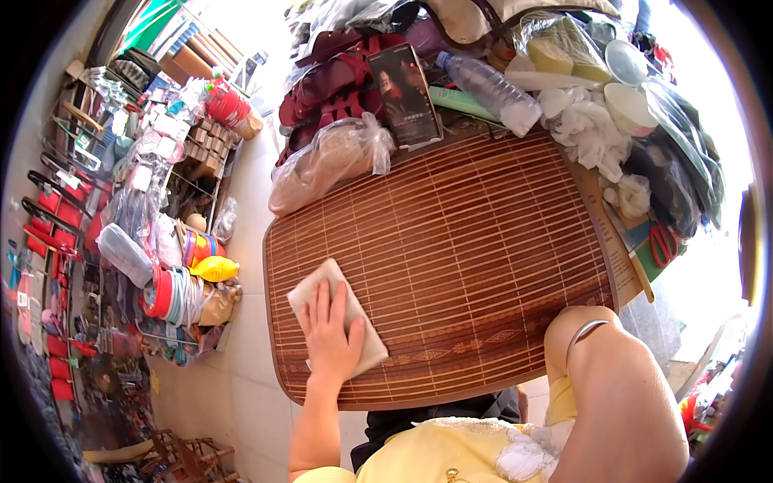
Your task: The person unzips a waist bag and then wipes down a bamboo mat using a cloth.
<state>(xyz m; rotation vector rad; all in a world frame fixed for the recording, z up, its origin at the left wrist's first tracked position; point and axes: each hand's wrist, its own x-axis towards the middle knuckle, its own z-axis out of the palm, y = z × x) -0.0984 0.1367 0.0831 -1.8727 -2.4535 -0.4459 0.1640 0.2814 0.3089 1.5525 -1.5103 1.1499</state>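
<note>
My left hand (328, 334) lies flat with its fingers stretched out on a folded off-white cloth (362, 354). The cloth rests at a slant on the left part of a brown bamboo mat (451, 241). Light strips and a darker patterned band run across the mat. At the mat's lower right edge is my right hand (570, 324), bent down beyond a silver bangle on the wrist. Its fingers are hidden from view.
Along the mat's far edge lie a bagged item (330, 161), dark red strapped items (338, 80), a black box (405, 97) and a plastic bottle (491, 88). Red-handled scissors (663, 244) and a knife (632, 253) are at right. Crowded shelves (193, 177) stand left.
</note>
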